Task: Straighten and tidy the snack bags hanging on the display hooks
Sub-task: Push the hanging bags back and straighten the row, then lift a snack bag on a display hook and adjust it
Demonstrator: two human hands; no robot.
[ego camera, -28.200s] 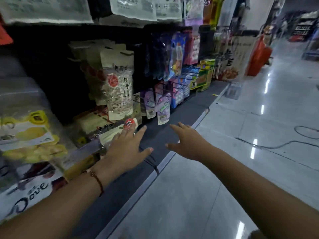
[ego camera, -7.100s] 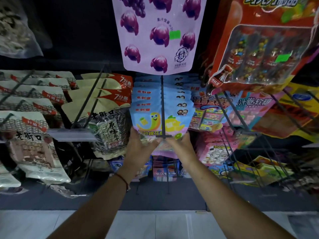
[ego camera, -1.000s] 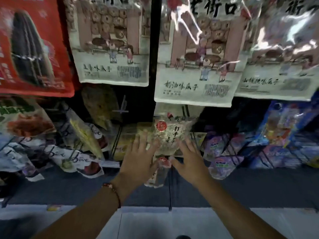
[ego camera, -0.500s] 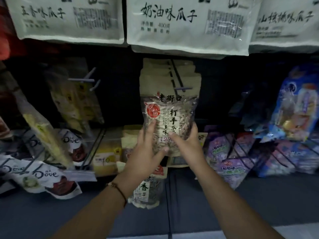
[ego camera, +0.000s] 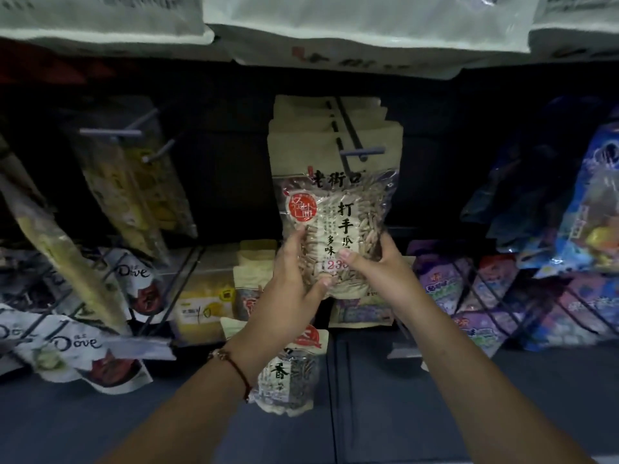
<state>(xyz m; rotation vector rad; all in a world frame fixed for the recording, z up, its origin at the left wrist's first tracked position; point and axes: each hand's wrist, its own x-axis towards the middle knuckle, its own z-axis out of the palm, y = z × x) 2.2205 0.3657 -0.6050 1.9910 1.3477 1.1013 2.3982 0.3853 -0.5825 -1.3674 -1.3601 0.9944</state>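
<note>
A tan seed bag (ego camera: 338,209) with a clear window and a red round seal hangs at the front of a stack of like bags on a display hook (ego camera: 361,151) in the middle of the rack. My left hand (ego camera: 291,279) grips its lower left side, thumb across the front. My right hand (ego camera: 378,269) grips its lower right side. Below hangs another seed bag (ego camera: 288,380), partly hidden by my left wrist.
Large white bags (ego camera: 335,31) hang overhead along the top. Yellow bags (ego camera: 134,182) tilt on hooks at the left, with Dove packets (ego camera: 83,349) below them. Purple packets (ego camera: 469,289) and blue bags (ego camera: 589,209) fill the right. The dark shelf base (ego camera: 435,396) runs below.
The view has dropped and come closer since a second ago. My hands went from spread flat before the rack to gripping the seed bag's lower sides.
</note>
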